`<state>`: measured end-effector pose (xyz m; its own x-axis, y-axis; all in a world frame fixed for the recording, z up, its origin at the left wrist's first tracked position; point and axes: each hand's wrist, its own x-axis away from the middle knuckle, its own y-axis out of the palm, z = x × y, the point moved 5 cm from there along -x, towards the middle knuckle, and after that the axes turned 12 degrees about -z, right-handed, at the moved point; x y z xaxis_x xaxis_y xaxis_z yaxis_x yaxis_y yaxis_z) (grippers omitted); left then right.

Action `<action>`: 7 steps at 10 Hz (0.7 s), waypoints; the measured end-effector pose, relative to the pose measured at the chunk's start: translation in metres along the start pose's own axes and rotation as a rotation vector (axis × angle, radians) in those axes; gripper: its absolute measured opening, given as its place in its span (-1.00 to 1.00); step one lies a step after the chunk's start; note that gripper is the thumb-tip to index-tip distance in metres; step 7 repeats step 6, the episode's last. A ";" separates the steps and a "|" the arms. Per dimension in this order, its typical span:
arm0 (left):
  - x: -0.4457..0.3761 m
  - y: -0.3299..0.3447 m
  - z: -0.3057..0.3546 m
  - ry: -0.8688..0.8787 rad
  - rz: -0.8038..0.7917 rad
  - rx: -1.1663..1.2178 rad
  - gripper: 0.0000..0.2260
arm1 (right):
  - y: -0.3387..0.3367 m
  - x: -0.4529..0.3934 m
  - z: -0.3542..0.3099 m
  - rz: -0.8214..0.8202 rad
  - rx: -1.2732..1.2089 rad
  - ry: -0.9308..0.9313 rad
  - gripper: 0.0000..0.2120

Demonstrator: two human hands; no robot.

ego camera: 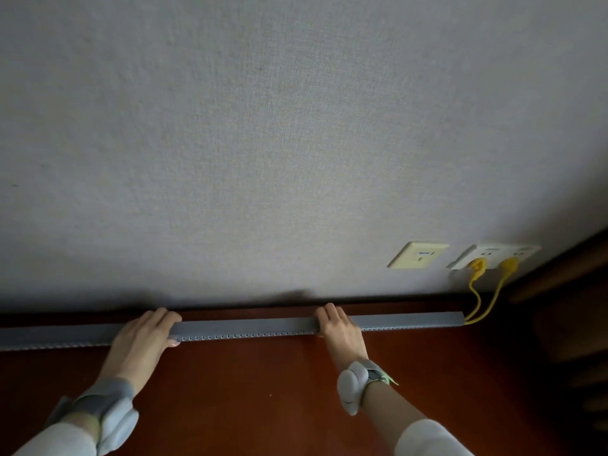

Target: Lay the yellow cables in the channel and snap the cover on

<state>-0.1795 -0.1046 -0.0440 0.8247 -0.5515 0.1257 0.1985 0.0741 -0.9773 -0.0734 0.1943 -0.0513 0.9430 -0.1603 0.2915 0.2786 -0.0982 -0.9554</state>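
A long grey cable channel with its grey cover (250, 325) on top runs along the foot of the wall on a red-brown surface. My left hand (141, 337) lies over the cover left of the middle, fingers curled over its far edge. My right hand (339, 327) grips the cover right of the middle in the same way. Two yellow cables (477, 304) leave the channel's right end and rise to yellow plugs in a white wall socket (493, 253). Inside the channel the cables are hidden.
A grey textured wall (296, 143) fills the upper view. A cream single socket (418, 255) sits left of the white one. Dark wooden furniture (566, 307) stands at the right. Grey bands wrap both wrists.
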 end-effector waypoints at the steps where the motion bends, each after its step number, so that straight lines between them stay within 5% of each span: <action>1: -0.001 0.004 -0.001 -0.003 -0.042 -0.037 -0.57 | 0.000 -0.001 0.000 0.007 0.013 -0.026 -0.75; 4: 0.013 -0.017 0.006 -0.053 -0.057 -0.086 -0.44 | -0.002 -0.004 -0.007 -0.030 0.059 -0.077 -0.58; 7: 0.039 -0.051 0.004 -0.114 -0.019 -0.035 -0.55 | -0.030 0.003 -0.028 -0.061 0.033 -0.114 -0.52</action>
